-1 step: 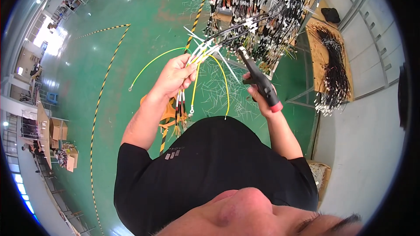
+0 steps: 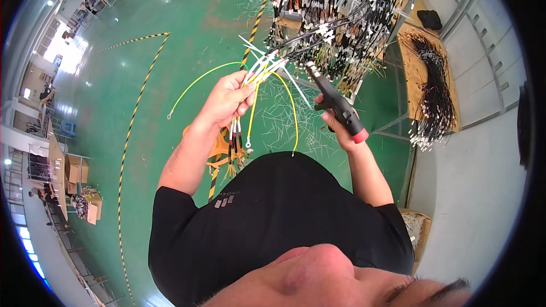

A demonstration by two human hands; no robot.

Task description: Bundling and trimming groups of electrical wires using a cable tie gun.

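Above a green floor, one hand has wires and one has a tool

In the head view, the left hand (image 2: 230, 98) has its fingers closed around a bundle of wires (image 2: 263, 73), in front of the person's black shirt (image 2: 278, 204). White plastic ties (image 2: 297, 87) poke out from the bundle. Yellow-green wires (image 2: 296, 122) bend out and down from it, and some have little metal rings on the ends. The right hand (image 2: 343, 136) has its fingers wrapped around a black tool (image 2: 334, 99) with a red end. The tool's tip is near the bundle but not touching it. Past the hands hang lots of black and white cables (image 2: 341, 23). Thin white bits (image 2: 290, 125) lie on the green floor (image 2: 193, 40).
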